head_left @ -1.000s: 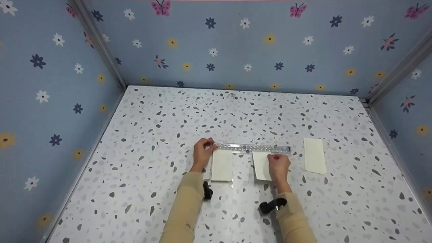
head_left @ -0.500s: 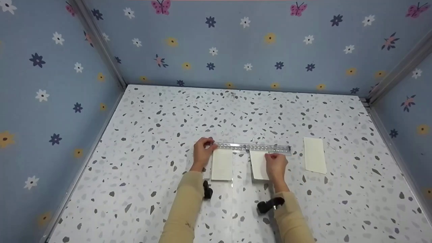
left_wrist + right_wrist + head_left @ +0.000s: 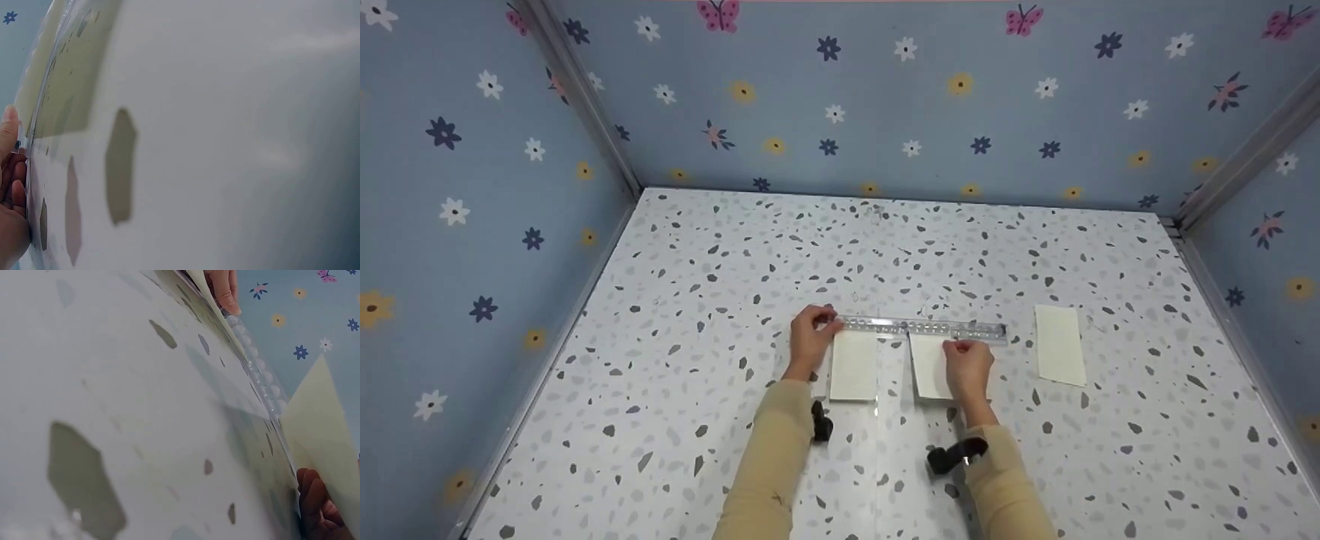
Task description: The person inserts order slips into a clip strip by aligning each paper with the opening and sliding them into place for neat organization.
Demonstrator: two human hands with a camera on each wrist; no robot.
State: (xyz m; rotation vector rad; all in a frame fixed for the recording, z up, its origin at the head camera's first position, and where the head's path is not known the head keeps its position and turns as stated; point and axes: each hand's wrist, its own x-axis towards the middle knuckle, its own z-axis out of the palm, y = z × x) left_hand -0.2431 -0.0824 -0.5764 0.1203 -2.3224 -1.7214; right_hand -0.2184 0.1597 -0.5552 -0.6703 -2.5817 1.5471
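A clear plastic strip (image 3: 922, 328) with a row of round bumps lies across the table. My left hand (image 3: 808, 341) pinches its left end; in the left wrist view the thumb (image 3: 8, 132) lies over that end. Below the strip's left part is a cream paper sheet (image 3: 853, 367), its top edge against the strip. My right hand (image 3: 970, 369) pinches a second cream sheet (image 3: 928, 367) near its upper right, with its top edge right at the strip. In the right wrist view this held sheet (image 3: 320, 422) stands up at a tilt from the tabletop.
A third cream sheet (image 3: 1060, 345) lies on the speckled tabletop (image 3: 720, 247) to the right of my right hand. Blue flowered panels (image 3: 855, 90) stand along the back and both sides. Each wrist carries a black camera mount (image 3: 956, 456).
My right hand has slid the held sheet a little to the left along the strip, closer to the first sheet. The left hand, the strip and the other sheets stay put.
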